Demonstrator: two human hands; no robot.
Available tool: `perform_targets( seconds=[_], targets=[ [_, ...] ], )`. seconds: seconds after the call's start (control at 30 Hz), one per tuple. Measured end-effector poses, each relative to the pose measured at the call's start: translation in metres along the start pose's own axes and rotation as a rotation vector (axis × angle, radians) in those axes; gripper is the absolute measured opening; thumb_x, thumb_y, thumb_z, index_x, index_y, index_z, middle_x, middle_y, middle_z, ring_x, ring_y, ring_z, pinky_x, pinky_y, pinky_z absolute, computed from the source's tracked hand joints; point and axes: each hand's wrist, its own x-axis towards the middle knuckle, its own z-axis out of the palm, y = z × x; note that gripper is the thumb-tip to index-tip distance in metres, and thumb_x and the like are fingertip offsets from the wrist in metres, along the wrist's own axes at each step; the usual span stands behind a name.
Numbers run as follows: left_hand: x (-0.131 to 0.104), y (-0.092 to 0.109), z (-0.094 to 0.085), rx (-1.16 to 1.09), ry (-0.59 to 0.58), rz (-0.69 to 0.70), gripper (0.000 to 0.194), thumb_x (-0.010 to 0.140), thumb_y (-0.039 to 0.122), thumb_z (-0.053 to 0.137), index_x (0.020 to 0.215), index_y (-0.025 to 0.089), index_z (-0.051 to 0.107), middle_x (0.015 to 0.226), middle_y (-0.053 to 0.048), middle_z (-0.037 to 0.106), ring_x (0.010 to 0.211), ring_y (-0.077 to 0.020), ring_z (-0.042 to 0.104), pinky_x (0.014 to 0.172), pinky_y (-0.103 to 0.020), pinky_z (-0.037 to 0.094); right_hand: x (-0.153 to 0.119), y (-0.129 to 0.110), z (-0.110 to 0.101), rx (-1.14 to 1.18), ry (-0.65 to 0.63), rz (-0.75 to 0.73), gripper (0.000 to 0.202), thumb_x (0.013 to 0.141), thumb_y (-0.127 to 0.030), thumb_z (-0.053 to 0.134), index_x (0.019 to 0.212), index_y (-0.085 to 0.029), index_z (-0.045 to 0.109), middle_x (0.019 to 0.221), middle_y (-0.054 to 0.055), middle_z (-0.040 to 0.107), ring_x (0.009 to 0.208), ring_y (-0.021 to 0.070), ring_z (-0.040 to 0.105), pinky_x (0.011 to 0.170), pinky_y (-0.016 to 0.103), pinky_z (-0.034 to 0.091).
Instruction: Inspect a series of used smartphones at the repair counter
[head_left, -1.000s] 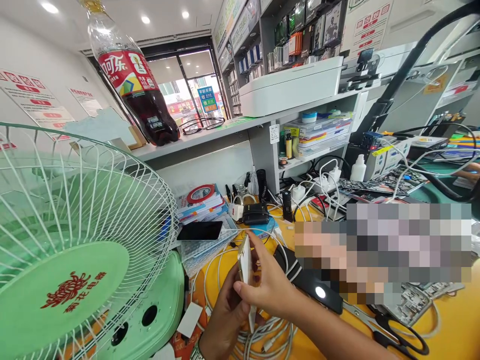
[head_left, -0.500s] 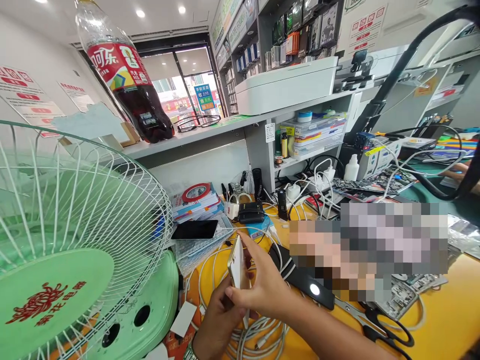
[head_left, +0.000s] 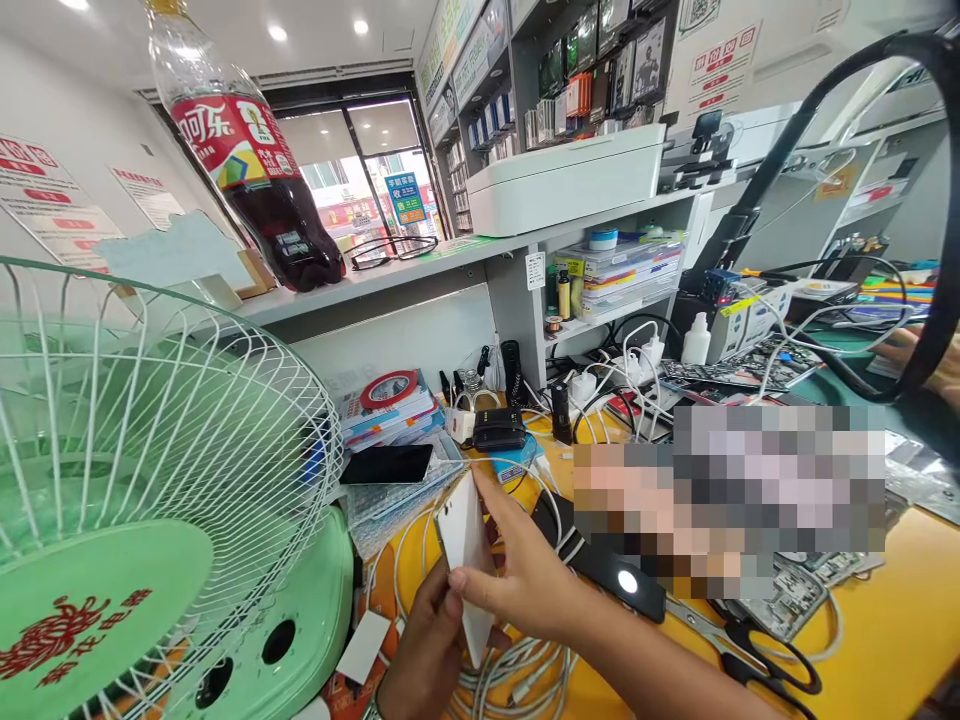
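Note:
Both my hands hold a smartphone (head_left: pixel 466 545) upright above the cluttered table, its pale, blank-looking broad side turned partly toward me. My left hand (head_left: pixel 427 640), with a metal watch band at the wrist, grips its lower left edge. My right hand (head_left: pixel 529 560) has its thumb on the pale side and its fingers along the far edge; some fingertips are hidden behind it. Coiled white cables (head_left: pixel 517 675) lie beneath. To the right of my right hand are a black phone-like slab (head_left: pixel 600 565) with a bright round spot and a pair of scissors (head_left: pixel 720 635).
A green fan (head_left: pixel 150 480) stands close on the left. Beside it, a dark-screened phone (head_left: pixel 386 464) lies on bubble wrap. A cola bottle (head_left: pixel 255 180) stands on the shelf above. At right are a black lamp arm (head_left: pixel 772 170) and another person's hand (head_left: pixel 911 355).
The smartphone has turned in my hands, so more of its pale broad side faces me. My view has shifted slightly.

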Motion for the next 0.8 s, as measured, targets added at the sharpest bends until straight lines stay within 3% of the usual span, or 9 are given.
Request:
perform_targets(
  seconds=[0.17, 0.4, 0.63, 0.8],
  targets=[
    [0.004, 0.000, -0.010, -0.206, -0.032, -0.085, 0.046, 0.079, 0.058, 0.065, 0.108, 0.023, 0.073, 0.115, -0.009, 0.072, 0.120, -0.0303, 0.058, 0.100, -0.043, 0.048, -0.001, -0.005, -0.001, -0.134, -0.073, -0.007, 0.097, 0.081, -0.045, 0.064, 0.155, -0.010, 0.012, 0.155, 0.019, 0.031, 0.141, 0.0326, 0.033, 0.114, 0.049, 0.031],
    [0.006, -0.002, -0.018, -0.373, -0.038, -0.080, 0.042, 0.086, 0.054, 0.057, 0.114, 0.027, 0.073, 0.120, -0.005, 0.072, 0.133, -0.0259, 0.049, 0.116, -0.040, 0.031, -0.002, -0.012, 0.000, -0.207, -0.107, -0.006, 0.095, 0.081, -0.044, 0.062, 0.155, -0.009, 0.014, 0.154, 0.019, 0.034, 0.139, 0.0327, 0.036, 0.113, 0.048, 0.032],
    [0.006, -0.002, -0.013, -0.379, -0.061, -0.053, 0.037, 0.088, 0.048, 0.059, 0.113, 0.026, 0.073, 0.120, -0.005, 0.072, 0.130, -0.0249, 0.052, 0.116, -0.037, 0.030, -0.002, -0.009, 0.001, -0.245, -0.114, 0.006, 0.095, 0.081, -0.043, 0.061, 0.155, -0.007, 0.011, 0.154, 0.021, 0.032, 0.140, 0.0334, 0.034, 0.115, 0.049, 0.030],
    [0.005, 0.003, -0.004, -0.360, -0.013, -0.038, 0.040, 0.086, 0.051, 0.060, 0.114, 0.025, 0.073, 0.117, -0.007, 0.073, 0.127, -0.0260, 0.055, 0.113, -0.039, 0.034, -0.003, -0.005, 0.002, -0.259, -0.098, -0.006, 0.091, 0.084, -0.044, 0.058, 0.155, -0.009, 0.012, 0.156, 0.019, 0.029, 0.142, 0.0318, 0.031, 0.115, 0.048, 0.030]
  ],
)
